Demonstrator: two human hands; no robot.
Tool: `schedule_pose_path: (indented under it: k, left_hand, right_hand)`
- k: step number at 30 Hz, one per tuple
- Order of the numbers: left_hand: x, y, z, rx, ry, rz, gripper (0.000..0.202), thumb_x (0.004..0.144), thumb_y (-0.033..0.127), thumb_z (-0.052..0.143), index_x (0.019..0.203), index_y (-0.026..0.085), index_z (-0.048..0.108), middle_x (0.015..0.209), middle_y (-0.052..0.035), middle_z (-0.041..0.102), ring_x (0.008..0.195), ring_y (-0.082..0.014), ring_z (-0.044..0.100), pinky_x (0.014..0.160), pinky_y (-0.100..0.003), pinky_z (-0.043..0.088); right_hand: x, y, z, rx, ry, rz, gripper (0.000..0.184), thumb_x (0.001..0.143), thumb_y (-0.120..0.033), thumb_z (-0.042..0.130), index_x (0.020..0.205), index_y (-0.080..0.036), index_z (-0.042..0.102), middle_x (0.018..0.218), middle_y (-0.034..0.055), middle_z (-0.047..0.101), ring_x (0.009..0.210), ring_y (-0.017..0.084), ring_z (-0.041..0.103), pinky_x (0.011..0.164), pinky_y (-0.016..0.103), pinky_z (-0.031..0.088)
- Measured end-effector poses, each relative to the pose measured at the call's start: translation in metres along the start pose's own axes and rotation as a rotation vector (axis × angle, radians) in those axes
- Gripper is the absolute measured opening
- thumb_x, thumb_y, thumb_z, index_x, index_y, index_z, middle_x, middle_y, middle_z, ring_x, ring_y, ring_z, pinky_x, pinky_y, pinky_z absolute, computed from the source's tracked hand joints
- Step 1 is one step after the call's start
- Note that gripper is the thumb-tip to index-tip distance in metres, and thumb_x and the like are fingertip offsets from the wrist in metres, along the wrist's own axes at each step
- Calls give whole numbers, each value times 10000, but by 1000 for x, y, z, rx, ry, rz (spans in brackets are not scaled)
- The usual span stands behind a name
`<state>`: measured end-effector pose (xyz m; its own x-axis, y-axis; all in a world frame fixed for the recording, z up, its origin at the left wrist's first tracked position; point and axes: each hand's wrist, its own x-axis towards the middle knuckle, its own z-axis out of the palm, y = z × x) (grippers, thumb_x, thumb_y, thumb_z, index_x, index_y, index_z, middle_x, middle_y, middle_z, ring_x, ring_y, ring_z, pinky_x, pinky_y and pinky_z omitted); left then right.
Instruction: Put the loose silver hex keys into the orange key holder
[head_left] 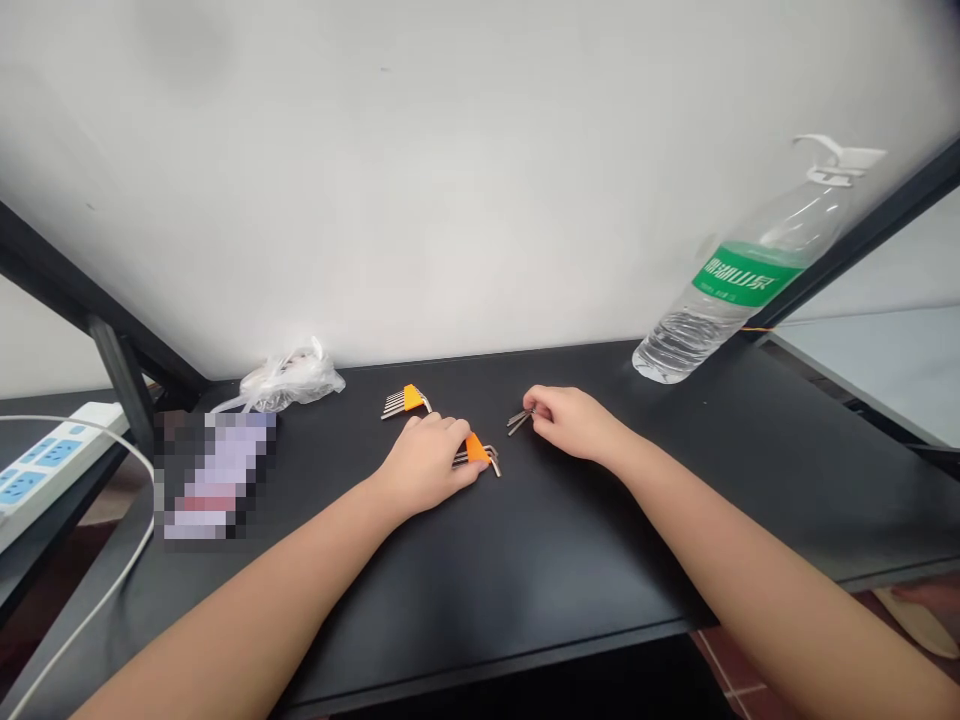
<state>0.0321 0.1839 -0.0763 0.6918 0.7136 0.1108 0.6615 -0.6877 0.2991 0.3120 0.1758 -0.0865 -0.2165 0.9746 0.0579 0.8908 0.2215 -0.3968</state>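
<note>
My left hand (424, 462) is closed on an orange hex key holder (476, 448) with several bent metal keys in it, low over the black table. In my right hand (574, 420), pinched between thumb and fingers, are a few loose hex keys (519, 420) whose ends point left toward the holder. The exact number of these keys is hard to make out. Just beyond my left hand lies a second orange hex key holder (413, 398), filled with a row of silver keys. A gap separates my two hands.
A large water bottle (720, 290) with a green label stands at the back right. Toward the left are a crumpled clear plastic bag (292, 378), a pixelated flat object (221, 475), a white power strip (56, 460) and a white cable (124, 575). A white wall (480, 200) rises behind the table (525, 590).
</note>
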Motion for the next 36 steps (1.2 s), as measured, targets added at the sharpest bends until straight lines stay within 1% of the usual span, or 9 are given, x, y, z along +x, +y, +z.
schedule_pose_path:
  k: [6, 9, 14, 17, 20, 24, 28, 32, 36]
  left_hand:
    - [-1, 0, 0, -28, 9, -8, 252, 929, 476, 644, 985, 231, 634, 954, -36, 695, 919, -251, 620, 821, -387, 427]
    - [-2, 1, -1, -66, 24, -19, 250, 903, 457, 668, 1018, 237, 643, 1007, -40, 690, 963, -254, 633, 837, -386, 438]
    - [-1, 3, -2, -161, 13, -99, 302, 786, 415, 741, 1014, 241, 646, 1030, -26, 670, 985, -254, 639, 864, -391, 457]
    - [-1, 4, -2, -188, 9, -138, 324, 743, 405, 751, 996, 236, 637, 1023, -27, 664, 965, -257, 636, 874, -402, 466]
    - [-2, 6, -2, -187, 22, -141, 322, 737, 395, 738, 989, 232, 623, 1023, -33, 660, 949, -256, 634, 876, -404, 469]
    - [-1, 6, 0, -168, 40, -130, 320, 727, 377, 730, 982, 225, 610, 1032, -43, 664, 956, -254, 638, 857, -397, 463]
    - [-1, 5, 2, -148, 34, -127, 317, 745, 387, 724, 1002, 224, 635, 1027, -46, 677, 941, -252, 634, 830, -391, 449]
    - [-1, 6, -1, -147, 14, -79, 238, 841, 369, 660, 1048, 252, 678, 966, -28, 684, 932, -238, 632, 813, -378, 426]
    - [-1, 6, -3, -129, -11, -69, 233, 873, 412, 660, 1036, 253, 708, 936, -32, 685, 929, -241, 630, 803, -372, 417]
  right_hand:
    - [0, -1, 2, -1, 5, 16, 215, 857, -193, 565, 1060, -249, 609, 795, -19, 670, 740, 167, 582, 650, 268, 361]
    - [1, -2, 1, -11, -3, 29, 167, 857, -188, 563, 1005, -245, 618, 798, -9, 673, 742, 171, 580, 648, 272, 354]
    - [-1, -10, -2, 18, 27, 58, 126, 842, -153, 557, 934, -236, 584, 779, -10, 670, 712, 166, 570, 637, 278, 355]
    - [-9, -26, -3, 137, 30, 80, 24, 897, -255, 578, 912, -236, 572, 771, -13, 673, 685, 161, 580, 637, 282, 383]
    - [-18, -51, -2, 300, -104, 37, 163, 941, -406, 589, 929, -243, 594, 812, -12, 700, 691, 158, 611, 625, 279, 406]
    - [-25, -74, 5, 262, -197, -42, 121, 909, -320, 610, 1002, -242, 599, 777, -26, 684, 659, 146, 591, 613, 275, 387]
    - [-24, -78, 13, 153, -169, -25, 122, 860, -221, 604, 981, -235, 598, 788, -16, 667, 658, 146, 564, 591, 272, 349]
    - [-22, -79, 17, 85, -132, 20, 89, 875, -194, 578, 954, -230, 557, 801, -7, 662, 654, 147, 557, 588, 273, 322]
    - [-23, -81, 18, -37, -90, -57, 57, 930, -186, 527, 882, -217, 528, 805, 14, 651, 682, 158, 558, 608, 286, 299]
